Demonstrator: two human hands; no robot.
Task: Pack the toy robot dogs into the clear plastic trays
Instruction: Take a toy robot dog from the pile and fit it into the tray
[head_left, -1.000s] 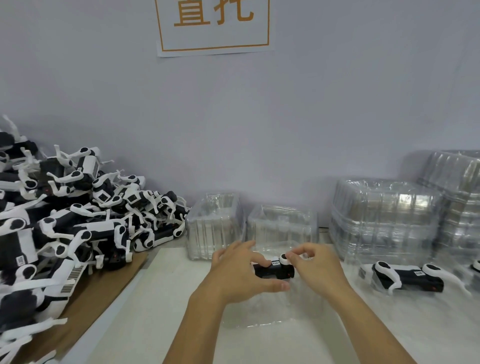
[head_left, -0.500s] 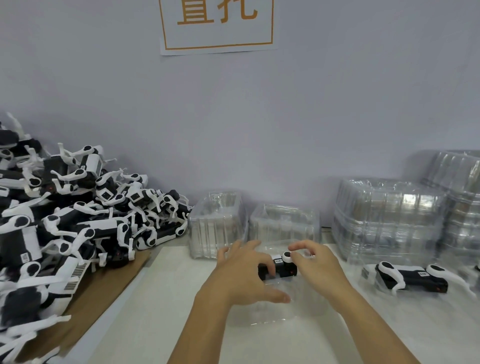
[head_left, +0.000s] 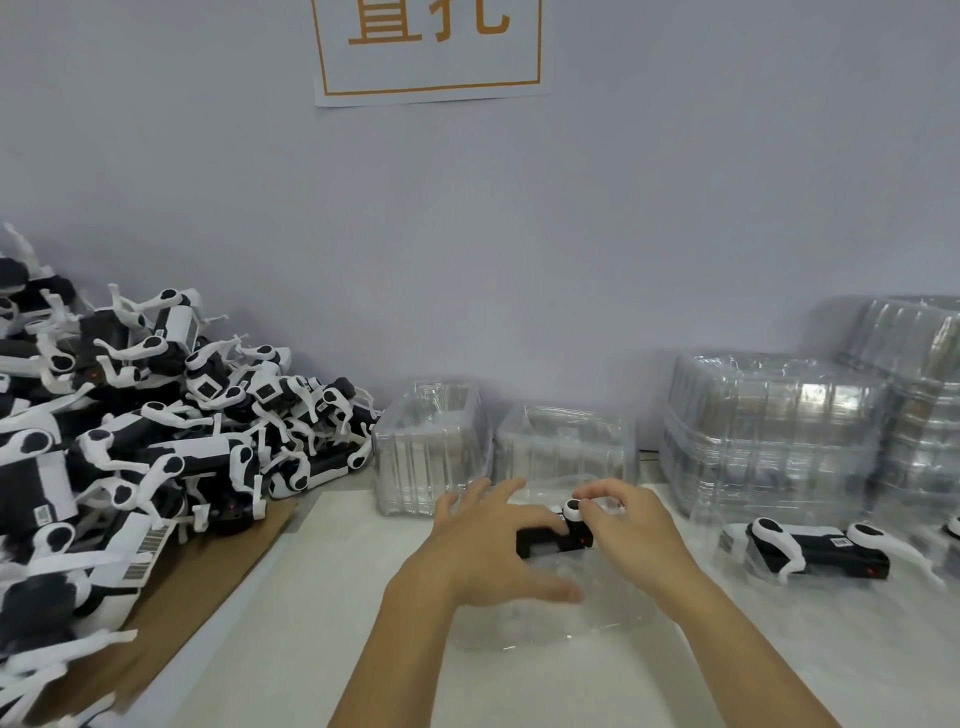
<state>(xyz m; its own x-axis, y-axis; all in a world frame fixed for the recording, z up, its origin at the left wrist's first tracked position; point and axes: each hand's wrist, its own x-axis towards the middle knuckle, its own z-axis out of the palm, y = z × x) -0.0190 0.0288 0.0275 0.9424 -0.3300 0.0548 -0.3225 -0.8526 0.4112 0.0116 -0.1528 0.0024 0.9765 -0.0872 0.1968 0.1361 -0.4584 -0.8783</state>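
Tabletop (head_left: 322, 597): clear tray (head_left: 519, 642) lies under both my hands. It looks thin and may skid or buckle if I press unevenly. Toy robot dog (head_left: 543, 543) sits over its cavity, black body, white joint. Left hand (head_left: 488, 551) spread flat on it; right hand (head_left: 628, 530) grip pinches the joint.

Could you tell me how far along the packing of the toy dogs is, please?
Early. Done: the right-side dog appears to lie in a tray. In hand: the right hand pinches a second dog over the clear tray while the left hand rests on it. Left: the big pile at left, with stacked empty trays waiting.
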